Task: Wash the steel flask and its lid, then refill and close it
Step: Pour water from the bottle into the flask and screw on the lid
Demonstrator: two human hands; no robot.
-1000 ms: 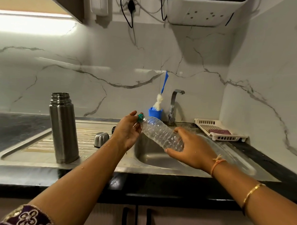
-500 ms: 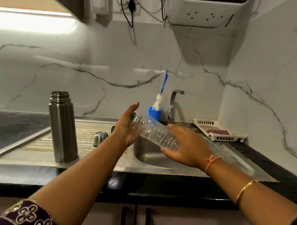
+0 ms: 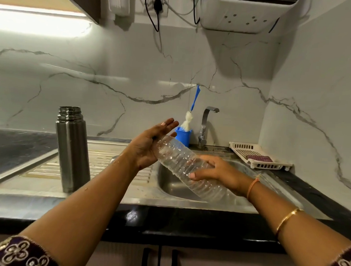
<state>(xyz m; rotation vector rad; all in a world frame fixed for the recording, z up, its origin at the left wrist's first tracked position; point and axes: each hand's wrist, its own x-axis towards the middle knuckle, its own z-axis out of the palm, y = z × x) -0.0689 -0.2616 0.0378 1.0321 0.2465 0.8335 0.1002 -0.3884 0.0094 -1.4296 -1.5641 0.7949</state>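
Note:
The steel flask (image 3: 72, 149) stands upright and uncapped on the sink's ribbed drainboard (image 3: 102, 162), left of both hands and touched by neither. Its lid is hidden behind my left forearm. A clear plastic bottle (image 3: 179, 162) lies tilted over the sink basin (image 3: 169, 184), neck end up and to the left. My left hand (image 3: 150, 144) has straight fingers, and its palm presses against the bottle's cap end, covering the cap. My right hand (image 3: 219, 172) grips the bottle's ribbed body near its lower half.
A steel tap (image 3: 205, 124) rises behind the basin, with no water running. A blue cup (image 3: 183, 136) holding a bottle brush stands beside it. A white slotted tray (image 3: 257, 155) with a cloth sits at the back right. The black counter edge (image 3: 187, 222) runs along the front.
My left hand went from pinching the bottle's green cap to straight fingers with the palm over it. The bottle and both hands shifted slightly left. The flask has not moved.

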